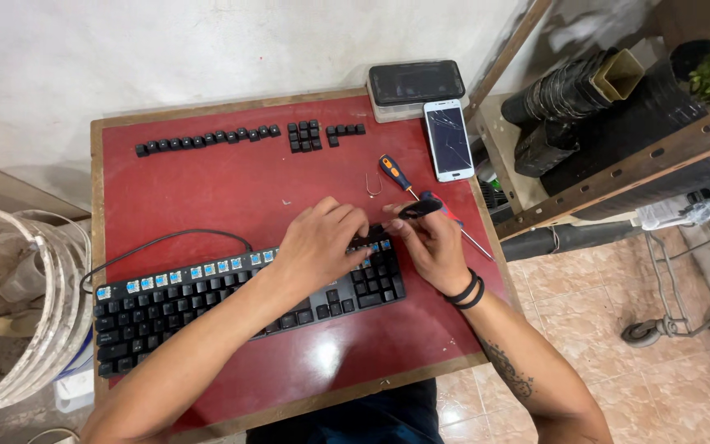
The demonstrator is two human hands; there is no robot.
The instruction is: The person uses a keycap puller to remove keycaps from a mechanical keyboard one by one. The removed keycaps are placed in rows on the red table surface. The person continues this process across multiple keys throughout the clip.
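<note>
the black keyboard [207,300] lies slantwise across the near half of your red desk [232,185], its top row stripped to blue switches, and both your hands sit at its right end: your left hand [318,242] rests curled on the keys, its grip hidden so you cannot tell what it holds, while your right hand [433,242] pinches a small black keycap puller [415,210] in a narrow grip. beyond them lie a wire tool [373,187], an orange-handled screwdriver [394,173], rows of loose black keycaps [244,136] along the far edge, and two phones [449,140] at the far right corner.
</note>
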